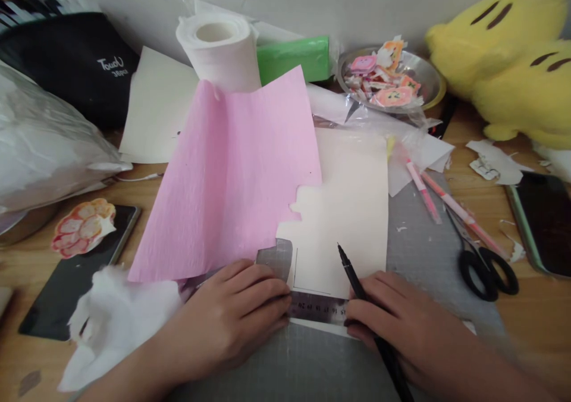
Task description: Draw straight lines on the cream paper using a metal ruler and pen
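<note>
Head view: clock directions are taken from the ruler point(319, 310), with 12 o'clock at the top. The ruler lies flat across the near edge of the cream paper point(352, 188), between the two hands.

The left hand point(241, 310) is at 9 o'clock. Its fingers are bent and held together, tips at the ruler's left end; whether they pinch the ruler or only press on it cannot be told.

The right hand point(388, 313) is at 3 o'clock. Its fingers are closed around the pen point(354, 277) — fingertips also at the ruler's right part. The nib extends beyond the fingers toward 11 o'clock, over the paper; contact with the surface cannot be confirmed.

Two thin drawn lines point(295, 271) form a corner just above the ruler, toward 11 o'clock, nearer the left fingertips than the right. The pink sheet point(250, 170) is at 11 o'clock, overlapping the cream paper. A grey mat point(276, 366) shows at 6 o'clock. The scissors point(484, 268) lie between 2 and 3 o'clock — apart from the right hand.
</note>
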